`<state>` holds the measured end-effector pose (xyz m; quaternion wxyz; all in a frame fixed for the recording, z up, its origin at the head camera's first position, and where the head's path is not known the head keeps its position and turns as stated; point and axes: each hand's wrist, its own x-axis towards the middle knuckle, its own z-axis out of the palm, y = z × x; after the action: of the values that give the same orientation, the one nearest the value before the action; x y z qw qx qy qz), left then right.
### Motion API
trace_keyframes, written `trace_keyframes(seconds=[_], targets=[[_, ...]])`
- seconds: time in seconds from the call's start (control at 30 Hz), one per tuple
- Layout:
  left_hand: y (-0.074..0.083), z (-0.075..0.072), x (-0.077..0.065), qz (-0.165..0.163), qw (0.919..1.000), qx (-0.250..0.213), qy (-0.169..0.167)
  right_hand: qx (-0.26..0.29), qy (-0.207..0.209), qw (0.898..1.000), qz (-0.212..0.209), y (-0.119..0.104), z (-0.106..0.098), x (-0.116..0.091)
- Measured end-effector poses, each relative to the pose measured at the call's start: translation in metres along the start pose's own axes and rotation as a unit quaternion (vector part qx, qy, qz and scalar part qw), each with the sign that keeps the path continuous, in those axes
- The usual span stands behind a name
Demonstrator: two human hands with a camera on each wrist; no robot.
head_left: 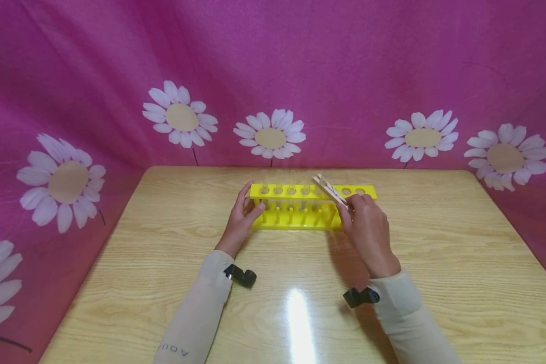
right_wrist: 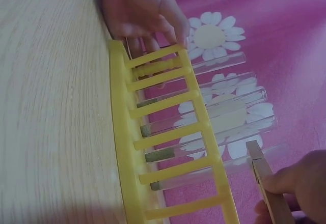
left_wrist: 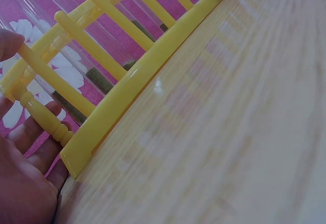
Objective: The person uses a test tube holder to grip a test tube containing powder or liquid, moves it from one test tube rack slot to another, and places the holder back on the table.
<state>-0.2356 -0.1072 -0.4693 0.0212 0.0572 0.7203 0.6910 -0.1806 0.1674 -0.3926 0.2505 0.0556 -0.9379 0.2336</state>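
A yellow test tube rack (head_left: 296, 222) stands on the table, holding several clear glass test tubes (right_wrist: 232, 109). Greenish-brown matter (right_wrist: 160, 155) lies in the bottoms of some tubes. My left hand (head_left: 242, 222) grips the rack's left end, thumb in front and fingers behind the end post (left_wrist: 43, 114). Over the right half of the rack, my right hand (head_left: 368, 230) pinches a wooden test tube clamp (head_left: 329, 191), tilted up to the left. In the right wrist view the clamp's tip is beside the nearest tube's upper part; whether it grips the glass I cannot tell.
The rack's rightmost holes (head_left: 360, 191) hold no tubes. Light wood-grain tabletop (head_left: 164, 263) surrounds the rack, with a bright reflection near the front. A magenta cloth (head_left: 346, 76) with white daisies hangs behind and at the sides. Each sleeve carries a black wrist camera (head_left: 241, 276).
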Motion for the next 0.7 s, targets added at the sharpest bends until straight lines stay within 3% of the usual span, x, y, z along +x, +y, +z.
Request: trace_keyframes(seconds=[0.7], targets=[[0.0017, 0.0006, -0.0010, -0.007, 1.0000, -0.001, 0.001, 0.024, 0.026, 0.999, -0.038, -0.0005, 0.0054, -0.0020]])
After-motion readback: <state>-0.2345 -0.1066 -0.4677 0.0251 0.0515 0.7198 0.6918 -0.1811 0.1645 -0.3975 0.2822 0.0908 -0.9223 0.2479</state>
